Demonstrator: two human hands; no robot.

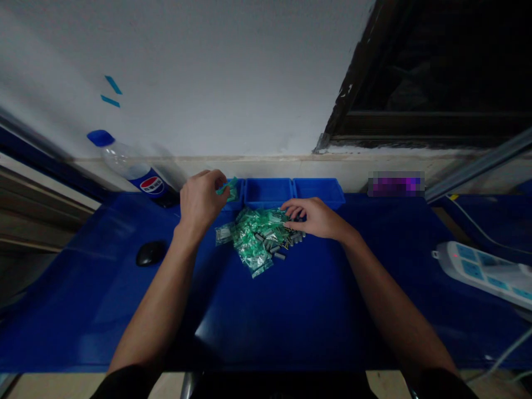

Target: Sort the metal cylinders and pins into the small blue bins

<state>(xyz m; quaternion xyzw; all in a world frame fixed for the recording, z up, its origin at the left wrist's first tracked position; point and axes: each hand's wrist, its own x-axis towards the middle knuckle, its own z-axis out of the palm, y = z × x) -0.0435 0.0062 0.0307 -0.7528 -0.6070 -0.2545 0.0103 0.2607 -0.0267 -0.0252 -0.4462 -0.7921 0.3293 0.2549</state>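
Our left hand (pixel 203 197) pinches a little green bag (pixel 233 191), behind and left of the pile (pixel 253 235). Our right hand (pixel 318 218) is at the pile's right edge; we can't tell if it grips. The pile looks shiny, green and crinkly.

Left blue bin (pixel 237 205): the left hand (pixel 202 199) and a green packet (pixel 232 189) are hiding much of it.
Right hand (pixel 315 218): it is covering part of the packet pile (pixel 253 233); whether it is gripping anything cannot be told.
Packet pile: layers are overlapping, hiding those beneath.
Purple object (pixel 395 184): pixelation is masking its form.
Power strip (pixel 477 270): the right edge is cutting it off.
Black sleeves (pixel 128 382): the bottom edge is cropping them.
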